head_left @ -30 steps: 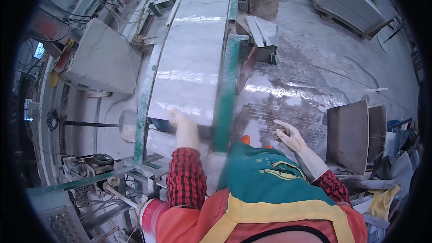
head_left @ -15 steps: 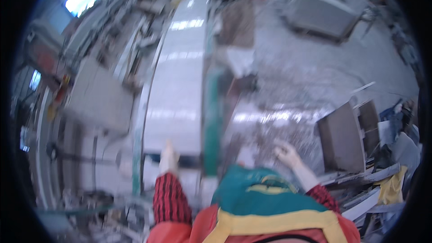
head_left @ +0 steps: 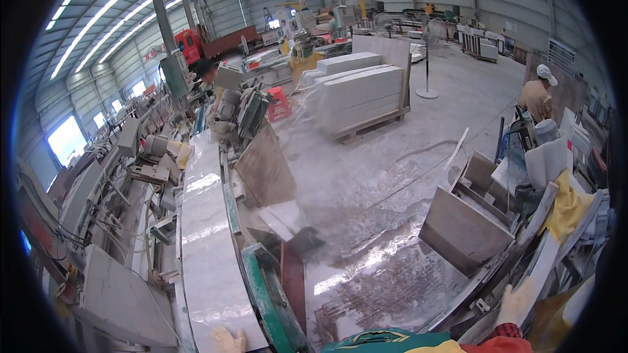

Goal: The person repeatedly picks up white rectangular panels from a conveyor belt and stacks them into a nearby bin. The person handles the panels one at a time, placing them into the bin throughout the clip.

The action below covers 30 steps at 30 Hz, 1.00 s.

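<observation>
The slab (head_left: pixel 206 248) lay long and pale on the green-edged machine bed (head_left: pixel 265 287), running away from the person. The left hand (head_left: pixel 229 340), gloved, rested flat and spread on its near end. The right hand (head_left: pixel 517 301), also gloved, touched stacked boards (head_left: pixel 461 229) to the right; its grip could not be told. Wet floor (head_left: pixel 373 268) lay between.

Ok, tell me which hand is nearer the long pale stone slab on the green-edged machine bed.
Left. The left hand rests on the near end of the stone slab. The right hand is far off to the right, by leaning stone pieces.
</observation>
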Motion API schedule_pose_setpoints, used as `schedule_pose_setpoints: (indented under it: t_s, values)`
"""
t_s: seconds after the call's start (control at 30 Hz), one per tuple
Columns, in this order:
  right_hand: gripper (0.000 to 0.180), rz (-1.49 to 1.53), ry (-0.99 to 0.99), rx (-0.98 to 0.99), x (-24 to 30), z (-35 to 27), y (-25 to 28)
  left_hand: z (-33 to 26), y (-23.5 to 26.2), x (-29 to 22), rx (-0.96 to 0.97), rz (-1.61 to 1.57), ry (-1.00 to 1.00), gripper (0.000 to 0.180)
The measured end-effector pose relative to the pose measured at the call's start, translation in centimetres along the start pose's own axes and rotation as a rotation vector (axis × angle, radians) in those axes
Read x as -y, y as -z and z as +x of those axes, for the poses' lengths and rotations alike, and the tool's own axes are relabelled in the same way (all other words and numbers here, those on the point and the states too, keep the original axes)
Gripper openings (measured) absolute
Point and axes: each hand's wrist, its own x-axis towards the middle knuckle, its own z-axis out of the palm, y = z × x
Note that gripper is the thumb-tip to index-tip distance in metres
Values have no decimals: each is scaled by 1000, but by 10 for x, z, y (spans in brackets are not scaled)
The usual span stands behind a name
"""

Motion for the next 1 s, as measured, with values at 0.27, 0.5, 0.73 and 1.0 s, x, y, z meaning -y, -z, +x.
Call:
schedule_pose_setpoints:
  t_s: [0.27, 0.5, 0.73, 1.0]
  values:
    - [96, -139, -335, 334, -47, -16, -16, -28, 25, -65, 161, 20, 74, 93]
    - [103, -43, -573, 391, -5, -17, 35, -24, 27, -85, 129, -6, 163, 95]
    - [113, 72, -534, 314, -84, -8, -36, 12, -32, -68, -9, 211, 154, 93]
    - [95, 1157, -616, 159, -124, 2, -34, -19, 18, -109, -96, 35, 233, 89]
